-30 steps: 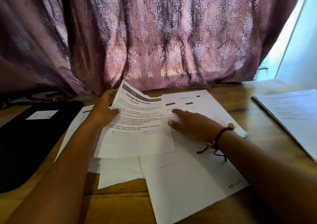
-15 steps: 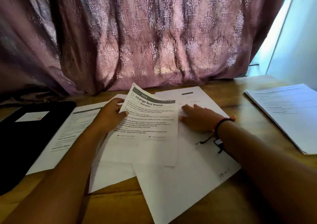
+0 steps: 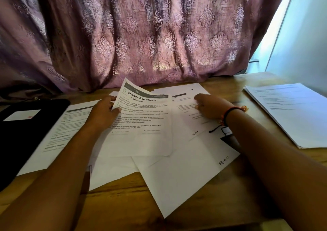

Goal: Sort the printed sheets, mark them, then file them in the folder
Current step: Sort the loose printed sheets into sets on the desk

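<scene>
My left hand (image 3: 103, 113) reaches forward from the near left, forearm stretched across the wooden table (image 3: 203, 218), and pinches the left edge of the "Change Bed Sheets" sheet (image 3: 143, 122), its far end lifted and tilted toward me. My right hand (image 3: 210, 107), a corded bracelet (image 3: 228, 114) at its wrist, lies palm down with fingers curled on a printed sheet (image 3: 191, 121) just right of the lifted one, pressing rather than gripping. More loose sheets (image 3: 182, 174) overlap near me, under both arms. A black folder (image 3: 23, 133) rests at the left. A separate paper stack (image 3: 290, 112) sits at the far right. A patterned curtain (image 3: 141, 32) hangs behind.
</scene>
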